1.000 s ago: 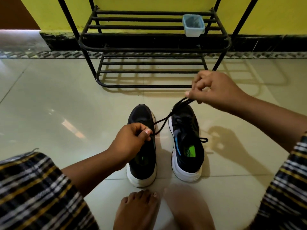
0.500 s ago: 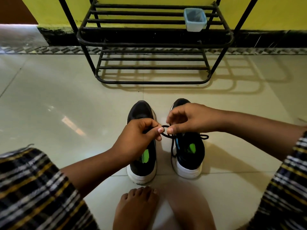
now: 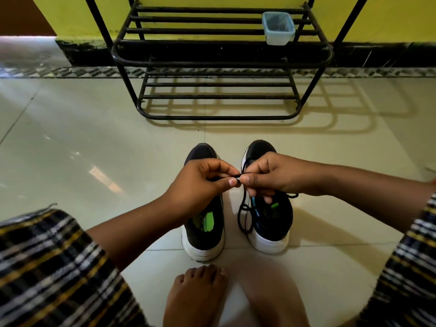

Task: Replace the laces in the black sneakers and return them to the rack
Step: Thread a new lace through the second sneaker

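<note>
**Black lace pinched between both hands above the sneakers**

Head view: two black sneakers on the pale tiled floor, side by side, toes toward the rack; left sneaker with white sole and a green insole patch, partly covered by the left forearm; right sneaker just beside it, heel nearest the camera, toe showing past the knuckles. Left hand raised over the left sneaker, grip narrow, thumb and forefinger curled and pinching the black lace; right hand over the right sneaker, grip likewise narrow, thumb and forefinger closed on the same lace; fingertips of both hands meeting in the gap between the shoes. Lace running down from that pinch point, hanging in a loose loop along the inner side of the right sneaker; a short end sticking out past the right side of that shoe, below the right wrist. Black metal rack standing against the yellow wall, well apart from the shoes; small pale blue container on its upper shelf, toward the right. Bare foot on the floor just behind the left sneaker's heel; checked cloth at both lower corners.
</note>
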`<state>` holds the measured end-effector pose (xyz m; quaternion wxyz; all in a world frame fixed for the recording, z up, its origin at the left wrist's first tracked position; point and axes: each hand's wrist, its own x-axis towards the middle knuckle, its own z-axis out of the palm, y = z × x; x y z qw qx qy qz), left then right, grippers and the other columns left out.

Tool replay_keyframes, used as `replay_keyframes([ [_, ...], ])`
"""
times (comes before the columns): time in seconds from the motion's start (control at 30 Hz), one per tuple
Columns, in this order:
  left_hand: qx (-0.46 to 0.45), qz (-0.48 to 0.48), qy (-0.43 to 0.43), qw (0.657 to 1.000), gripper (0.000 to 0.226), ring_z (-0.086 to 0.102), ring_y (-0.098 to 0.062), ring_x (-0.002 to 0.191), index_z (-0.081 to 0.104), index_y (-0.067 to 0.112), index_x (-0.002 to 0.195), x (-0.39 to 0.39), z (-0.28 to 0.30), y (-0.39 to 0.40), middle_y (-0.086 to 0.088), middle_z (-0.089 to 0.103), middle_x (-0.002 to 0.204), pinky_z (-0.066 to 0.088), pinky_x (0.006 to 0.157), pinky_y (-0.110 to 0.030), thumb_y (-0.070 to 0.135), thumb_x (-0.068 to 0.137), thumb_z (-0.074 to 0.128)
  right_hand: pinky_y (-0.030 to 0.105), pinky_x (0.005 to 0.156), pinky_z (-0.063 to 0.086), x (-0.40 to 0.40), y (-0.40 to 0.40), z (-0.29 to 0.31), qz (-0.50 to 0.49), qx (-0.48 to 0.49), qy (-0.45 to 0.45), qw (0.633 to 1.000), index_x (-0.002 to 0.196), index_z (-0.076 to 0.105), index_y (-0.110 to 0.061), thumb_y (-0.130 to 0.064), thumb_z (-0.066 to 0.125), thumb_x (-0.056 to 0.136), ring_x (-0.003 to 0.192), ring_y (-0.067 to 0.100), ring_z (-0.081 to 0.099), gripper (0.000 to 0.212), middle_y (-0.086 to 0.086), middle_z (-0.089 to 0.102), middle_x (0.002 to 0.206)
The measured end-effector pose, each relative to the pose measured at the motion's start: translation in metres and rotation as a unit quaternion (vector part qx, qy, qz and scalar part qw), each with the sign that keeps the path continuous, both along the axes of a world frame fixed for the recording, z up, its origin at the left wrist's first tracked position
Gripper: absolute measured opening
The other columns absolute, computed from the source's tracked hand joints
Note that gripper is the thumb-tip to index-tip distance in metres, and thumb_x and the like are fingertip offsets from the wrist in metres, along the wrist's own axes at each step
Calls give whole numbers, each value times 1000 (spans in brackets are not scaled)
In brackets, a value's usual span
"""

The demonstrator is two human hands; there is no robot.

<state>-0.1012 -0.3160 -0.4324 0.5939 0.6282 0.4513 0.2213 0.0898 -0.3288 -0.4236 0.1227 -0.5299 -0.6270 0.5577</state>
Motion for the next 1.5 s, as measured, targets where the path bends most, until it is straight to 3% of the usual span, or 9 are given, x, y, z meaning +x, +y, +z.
replay_keyframes([
  [0.13,-20,32,-7,999,8,58,6,57,68,12,87,-2,2,3,6,67,67,42,53,-6,5,84,66,16,49,38,1,2,1,-10,15,-18,1000,75,64,-15,-38,50,92,51,12,47,32,10,51,65],
  [0.3,-58,40,2,998,21,58,-2,67,67,22,92,-4,0,4,12,72,73,44,56,-10,7,95,52,10,42,30,1,3,-3,-75,48,-12,996,71,59,-20,-28,50,96,40,1,39,28,-11,43,47],
  [0.4,-59,31,2,998,16,62,1,66,66,17,94,-4,2,4,8,73,72,45,54,-8,5,93,54,9,39,34,-3,5,-11,-92,61,-51,993,70,62,-17,-23,54,96,40,5,49,27,-7,53,49],
  [0.53,-61,49,-19,997,9,64,4,59,68,9,90,-4,3,3,5,71,67,42,52,-5,3,85,64,20,45,39,1,2,-7,-98,34,29,994,82,60,-14,-20,53,96,46,11,42,17,1,47,56],
  [0.67,-28,62,-11,998,10,60,7,59,70,16,85,-3,-1,3,7,69,69,40,52,-4,6,83,67,20,53,46,0,-1,-7,-85,5,50,995,87,63,-6,-24,55,93,55,17,49,21,17,48,69],
  [0.87,-11,68,-6,998,19,60,8,65,70,25,84,-4,-4,3,12,70,72,42,57,-4,7,86,64,23,53,46,-2,-1,-11,-99,-9,64,993,82,65,-10,-25,58,91,54,16,50,19,17,51,74],
  [1.0,-14,59,-6,998,15,69,-4,75,70,21,85,-6,-5,4,6,73,76,53,72,-14,6,82,68,25,55,45,-1,-2,-10,-97,-17,68,993,78,64,-8,-24,57,92,54,16,48,22,14,45,65],
  [1.2,-16,35,-16,999,15,69,-7,76,68,19,84,-5,-3,6,2,73,76,54,73,-16,4,81,69,25,53,41,-7,-6,-10,-103,-41,81,990,81,63,-8,-30,55,92,52,14,45,26,-1,42,55],
  [1.5,21,41,29,999,12,69,-13,83,68,21,85,-8,-6,4,0,72,83,55,82,-29,9,86,65,26,52,34,-11,-6,-6,-109,-48,88,989,81,64,-7,-21,55,93,52,14,39,20,1,40,56],
])
